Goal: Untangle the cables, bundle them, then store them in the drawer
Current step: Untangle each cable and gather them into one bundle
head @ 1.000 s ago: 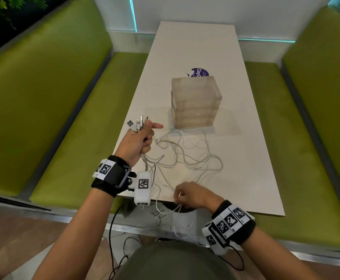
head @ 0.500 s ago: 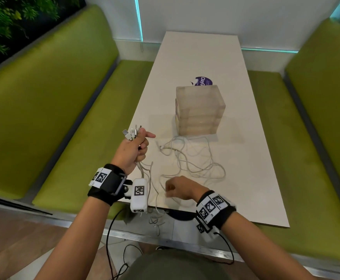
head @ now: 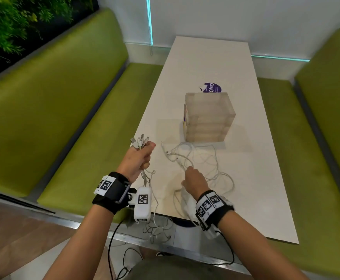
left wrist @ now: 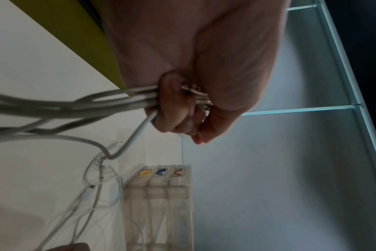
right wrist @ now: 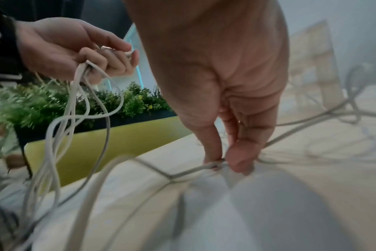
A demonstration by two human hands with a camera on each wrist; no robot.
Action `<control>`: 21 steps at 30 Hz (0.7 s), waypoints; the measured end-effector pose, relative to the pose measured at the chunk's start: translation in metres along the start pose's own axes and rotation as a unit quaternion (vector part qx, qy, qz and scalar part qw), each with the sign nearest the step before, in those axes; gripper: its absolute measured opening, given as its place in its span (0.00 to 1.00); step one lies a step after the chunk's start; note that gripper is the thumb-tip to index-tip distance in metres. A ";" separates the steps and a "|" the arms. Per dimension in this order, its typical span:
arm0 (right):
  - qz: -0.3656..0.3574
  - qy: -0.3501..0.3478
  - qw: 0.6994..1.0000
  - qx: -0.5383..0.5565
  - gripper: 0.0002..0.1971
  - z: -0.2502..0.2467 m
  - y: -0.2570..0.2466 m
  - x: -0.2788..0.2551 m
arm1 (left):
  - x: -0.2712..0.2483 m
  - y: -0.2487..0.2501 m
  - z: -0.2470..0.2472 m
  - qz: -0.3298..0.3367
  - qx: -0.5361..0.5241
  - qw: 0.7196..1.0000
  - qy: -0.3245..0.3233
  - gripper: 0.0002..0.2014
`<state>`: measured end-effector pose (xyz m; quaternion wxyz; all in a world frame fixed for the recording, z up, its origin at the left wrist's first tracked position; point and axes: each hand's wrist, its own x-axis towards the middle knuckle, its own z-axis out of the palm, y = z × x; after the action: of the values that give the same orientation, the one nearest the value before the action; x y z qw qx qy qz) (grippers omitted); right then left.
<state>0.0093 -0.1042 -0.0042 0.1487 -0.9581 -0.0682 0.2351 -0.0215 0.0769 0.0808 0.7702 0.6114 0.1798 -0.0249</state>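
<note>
Over the near left corner of the table I have my left hand raised in a fist, fingers curled tight round a bunch of white cables. Their plug ends stick up above my knuckles, and the rest of those strands drop from the bottom of the fist, past the table's near edge, into a loose clump that hangs below it. From the left wrist view I see the same grip: several cords squeezed side by side under my curled fingers.

Further right, near the near edge, my right hand is low over the tabletop. From the right wrist view its thumb and forefinger pinch a single strand just at the surface, the other fingers tucked behind; the picture is blurred there, so I cannot tell whether a second strand is caught in the pinch.

Most of the loose cable lies in tangled loops on the table between my right hand and the drawer box, with a few plug ends pointing toward the left edge. That box is clear plastic and stands at the middle of the table, just beyond the loops. In the left wrist view its three drawers show yellow, blue and red handles, all pushed in.

Behind the box a purple round sticker lies on the table. Green benches run along both long edges.
</note>
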 end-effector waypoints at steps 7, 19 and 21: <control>-0.006 -0.023 0.964 0.264 0.04 -0.026 0.010 -0.006 | 0.009 -0.010 0.000 -0.031 -0.039 0.999 0.006 0.13; -0.123 0.053 0.844 0.520 0.03 -0.058 -0.020 -0.050 | 0.010 -0.016 0.029 -0.025 -0.138 0.988 -0.063 0.10; -0.106 0.045 0.834 0.540 0.04 -0.056 -0.024 -0.051 | 0.008 -0.015 0.032 -0.021 -0.152 0.985 -0.077 0.12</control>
<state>-0.0108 -0.1060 0.0731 0.6690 -0.7222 -0.0247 0.1739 -0.0103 0.0444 0.0699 0.8651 0.4794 0.1348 -0.0601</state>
